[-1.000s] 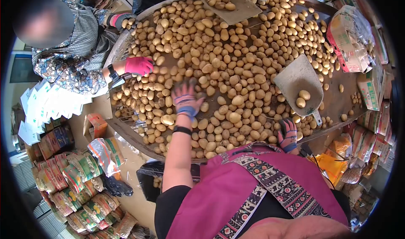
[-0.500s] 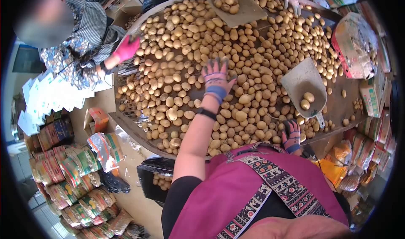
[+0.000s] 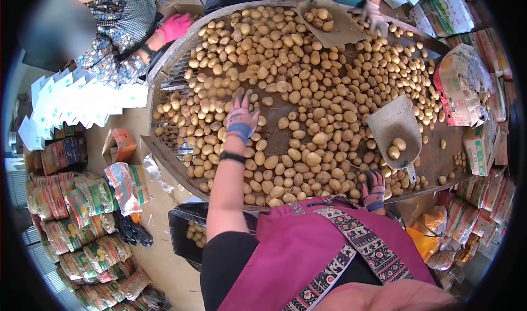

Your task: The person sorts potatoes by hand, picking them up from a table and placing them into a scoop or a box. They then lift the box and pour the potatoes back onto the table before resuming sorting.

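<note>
My left hand [image 3: 241,116], in a pink and blue work glove with grey fingertips, reaches over the potatoes [image 3: 321,113] spread on the big table. Its fingers are spread and touch potatoes; nothing is gripped. A bare brown patch of the table [image 3: 277,125] shows just right of it. My right hand [image 3: 374,189], gloved alike, rests at the near table edge beside potatoes, its fingers stretched out. A metal scoop [image 3: 394,125] lies to its upper right on the table, with two potatoes in it.
Across the table, a co-worker's gloved hand [image 3: 375,17] touches potatoes beside another scoop [image 3: 341,35]. At left, a co-worker's pink glove [image 3: 174,27] is near the rim. A black-lined crate [image 3: 178,228] holds potatoes below. Cartons [image 3: 457,86] stand right; stacked bags [image 3: 90,217] left.
My left hand has swept left across the potatoes, and a bare patch of table shows behind it. The left co-worker's pink glove has drawn back from the potatoes. My right hand stays at the edge.
</note>
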### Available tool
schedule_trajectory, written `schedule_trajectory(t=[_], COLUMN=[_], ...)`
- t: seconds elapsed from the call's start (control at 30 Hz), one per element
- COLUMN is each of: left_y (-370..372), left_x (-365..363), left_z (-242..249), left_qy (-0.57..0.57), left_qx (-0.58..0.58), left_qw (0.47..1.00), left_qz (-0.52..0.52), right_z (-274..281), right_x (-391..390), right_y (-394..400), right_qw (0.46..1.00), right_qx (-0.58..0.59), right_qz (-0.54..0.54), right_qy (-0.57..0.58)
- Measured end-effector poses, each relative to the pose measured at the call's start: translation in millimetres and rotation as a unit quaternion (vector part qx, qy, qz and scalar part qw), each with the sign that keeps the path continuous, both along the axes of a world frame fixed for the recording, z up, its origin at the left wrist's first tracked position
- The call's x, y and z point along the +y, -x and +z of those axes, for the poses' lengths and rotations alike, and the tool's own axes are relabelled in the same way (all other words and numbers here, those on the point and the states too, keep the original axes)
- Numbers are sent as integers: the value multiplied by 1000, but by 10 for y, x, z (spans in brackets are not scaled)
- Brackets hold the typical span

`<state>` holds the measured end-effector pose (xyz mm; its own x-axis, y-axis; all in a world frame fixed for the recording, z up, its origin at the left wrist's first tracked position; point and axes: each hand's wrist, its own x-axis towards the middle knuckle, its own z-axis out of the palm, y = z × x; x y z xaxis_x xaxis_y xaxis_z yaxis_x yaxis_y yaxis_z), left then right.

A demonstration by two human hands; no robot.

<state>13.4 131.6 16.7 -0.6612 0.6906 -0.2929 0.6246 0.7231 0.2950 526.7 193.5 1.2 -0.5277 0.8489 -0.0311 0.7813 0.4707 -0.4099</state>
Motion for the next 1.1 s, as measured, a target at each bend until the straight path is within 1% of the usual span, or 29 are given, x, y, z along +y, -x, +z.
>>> schedule_trajectory(t=[0.07,0.1,0.13,0.2,0.23,0.3,0.33,0.4,0.43,0.47,0.5,0.53,0.6,0.63,0.67,0.73,0.77,0.8,0.87,0.9,0.93,0.97,1.0,1.03,1.07,1.1], left_y=[-26,-36,-48,-95,-159,-286,-274,-89,97,202,296,372,489,486,424,188,53,-68,-206,-222,-232,-256,-333,-463,-667,-899], left_x=[-421,-641,-817,-1125,-1169,-1191,-1198,-1196,-1221,-1140,-1020,-930,-848,-838,-828,-801,-773,-786,-871,-867,-856,-838,-814,-792,-739,-658], left_z=[117,114,175,162,148,247,196,-7,-304,-201,28,153,123,83,122,274,272,315,114,160,242,282,227,175,378,340], left_qy=[-118,-120,-50,33,32,132,129,50,-9,-14,31,76,95,72,72,53,45,24,-35,-29,-34,-39,-141,-239,-306,-353], left_qx=[76,96,68,-5,-12,-9,-14,65,52,49,18,-13,-6,-1,-2,-18,-40,-81,-35,-35,-73,-112,-239,-358,-335,-258], left_qw=[989,987,996,999,999,991,992,997,997,997,997,994,993,993,993,994,994,993,998,998,996,991,959,901,880,842], left_qz=[-51,-37,-5,28,29,1,5,13,61,66,75,81,73,92,89,96,96,79,39,36,49,62,54,48,-139,-315], right_z=[-37,-14,12,-51,-67,-22,-14,-76,-64,-61,-113,-125,-222,-273,-263,-199,-65,32,228,434,429,412,482,611,841,875], right_x=[-17,-20,-9,-18,-15,-20,-13,5,2,-1,11,24,74,107,118,159,169,150,103,130,105,63,11,8,-14,-82], right_y=[-21,0,22,8,-26,-5,6,-15,1,-6,-34,-41,-68,-88,-93,6,122,238,484,630,728,818,992,1141,1340,1430], right_qw=[1000,1000,1000,1000,1000,1000,1000,1000,1000,1000,1000,1000,1000,999,999,990,990,989,976,980,980,929,842,787,719,635], right_qx=[-1,4,9,1,-6,-15,-17,-9,-7,-6,-4,-2,0,14,12,98,110,112,195,148,149,260,361,369,371,407], right_qz=[5,4,5,2,-1,1,2,15,15,14,14,15,-15,-34,-37,-66,-44,-51,8,82,79,60,38,-8,-52,-107], right_qy=[-10,-3,2,-5,-14,-14,-11,-16,-18,-20,-23,-21,1,22,22,73,77,79,101,104,108,258,398,495,585,648])
